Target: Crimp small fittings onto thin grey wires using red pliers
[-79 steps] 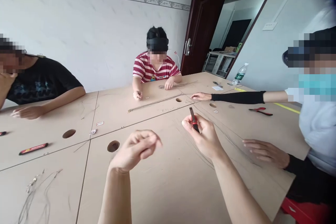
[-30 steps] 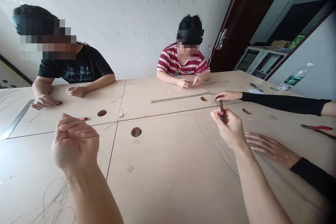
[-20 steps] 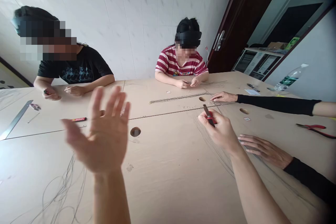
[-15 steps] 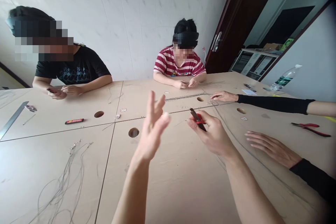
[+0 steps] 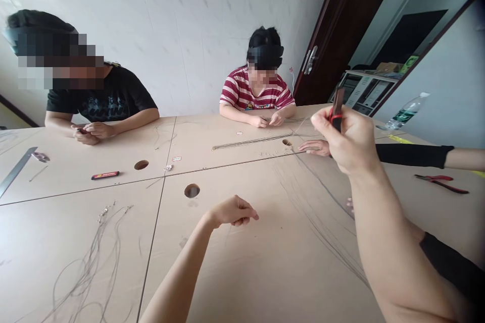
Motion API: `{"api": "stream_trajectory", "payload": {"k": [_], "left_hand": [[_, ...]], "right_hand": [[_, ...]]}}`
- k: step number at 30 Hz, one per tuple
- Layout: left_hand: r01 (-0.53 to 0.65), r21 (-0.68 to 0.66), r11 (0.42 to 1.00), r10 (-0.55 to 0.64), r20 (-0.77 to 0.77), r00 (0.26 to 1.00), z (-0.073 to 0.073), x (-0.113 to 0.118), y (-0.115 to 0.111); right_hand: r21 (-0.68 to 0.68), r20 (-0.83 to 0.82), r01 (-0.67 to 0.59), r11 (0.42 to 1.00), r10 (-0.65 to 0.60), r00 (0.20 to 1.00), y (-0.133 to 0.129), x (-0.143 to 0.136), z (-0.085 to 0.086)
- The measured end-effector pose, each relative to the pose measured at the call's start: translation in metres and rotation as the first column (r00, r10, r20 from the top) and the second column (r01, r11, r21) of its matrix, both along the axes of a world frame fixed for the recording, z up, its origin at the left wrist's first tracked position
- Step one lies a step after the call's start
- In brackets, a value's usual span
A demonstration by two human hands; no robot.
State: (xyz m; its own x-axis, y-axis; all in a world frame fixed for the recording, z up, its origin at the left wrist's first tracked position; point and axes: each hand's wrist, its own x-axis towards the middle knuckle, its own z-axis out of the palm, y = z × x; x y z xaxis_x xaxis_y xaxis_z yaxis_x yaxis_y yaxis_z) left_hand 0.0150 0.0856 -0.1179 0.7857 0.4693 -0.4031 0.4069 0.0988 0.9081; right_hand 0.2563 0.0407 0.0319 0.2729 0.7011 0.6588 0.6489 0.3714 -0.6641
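Observation:
My right hand (image 5: 350, 136) is raised on the right, closed around a small dark tool with a red band (image 5: 337, 111); its exact kind does not show. A fine strand seems to run down and left from its thumb. Low over the middle of the table, my left hand (image 5: 235, 211) is closed with fingers curled together. Anything between those fingers is too small to make out. Between my hands and under my right forearm, several thin wires (image 5: 316, 222) lie across the tabletop. Farther back lies a straight bundle of wires (image 5: 250, 142).
Two people sit across the table. A co-worker's hand (image 5: 314, 147) rests behind my right forearm. Red-handled pliers (image 5: 441, 181) lie at the right, a water bottle (image 5: 409, 111) behind. Looped wires (image 5: 89, 267), a red-and-black object (image 5: 105, 175) and a metal ruler (image 5: 17, 171) lie left.
My right hand has risen up and right with the dark-and-red tool. My left hand, spread before, has come down and closed. The co-worker's nearer hand is now mostly hidden by my arm.

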Motion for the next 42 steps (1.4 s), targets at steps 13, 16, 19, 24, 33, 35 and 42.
{"api": "stream_trajectory", "payload": {"k": [13, 16, 19, 24, 33, 35, 42], "left_hand": [[-0.134, 0.243, 0.961, 0.182, -0.188, 0.965, 0.072, -0.082, -0.031], [-0.145, 0.286, 0.947, 0.161, -0.035, 0.986, 0.101, -0.096, -0.053], [-0.052, 0.274, 0.960, -0.015, 0.239, 0.971, 0.122, -0.105, -0.063], [-0.492, 0.262, 0.830, 0.335, 0.470, 0.816, 0.111, -0.081, -0.045], [0.072, -0.027, 0.997, -0.048, 0.520, 0.853, 0.083, 0.005, -0.038], [0.191, -0.131, 0.973, -0.070, 0.621, 0.781, 0.085, 0.009, -0.047], [0.246, -0.261, 0.934, 0.229, 0.962, 0.152, 0.103, -0.012, -0.050]], "right_hand": [[0.012, 0.090, -0.033, 0.999, 0.032, 0.995, 0.016, -0.002, 0.018], [-0.184, 0.136, -0.119, 0.976, 0.145, 0.980, 0.024, -0.016, -0.011], [-0.313, 0.145, -0.185, 0.931, 0.239, 0.960, 0.026, -0.032, -0.035], [-0.369, 0.129, -0.309, 0.877, 0.377, 0.917, 0.011, -0.059, -0.045], [-0.273, 0.029, -0.407, 0.872, 0.430, 0.902, -0.007, -0.076, -0.020], [-0.228, -0.037, -0.385, 0.894, 0.387, 0.921, -0.005, -0.077, -0.026], [-0.222, -0.175, -0.385, 0.896, 0.352, 0.919, -0.008, -0.094, -0.053]]}}
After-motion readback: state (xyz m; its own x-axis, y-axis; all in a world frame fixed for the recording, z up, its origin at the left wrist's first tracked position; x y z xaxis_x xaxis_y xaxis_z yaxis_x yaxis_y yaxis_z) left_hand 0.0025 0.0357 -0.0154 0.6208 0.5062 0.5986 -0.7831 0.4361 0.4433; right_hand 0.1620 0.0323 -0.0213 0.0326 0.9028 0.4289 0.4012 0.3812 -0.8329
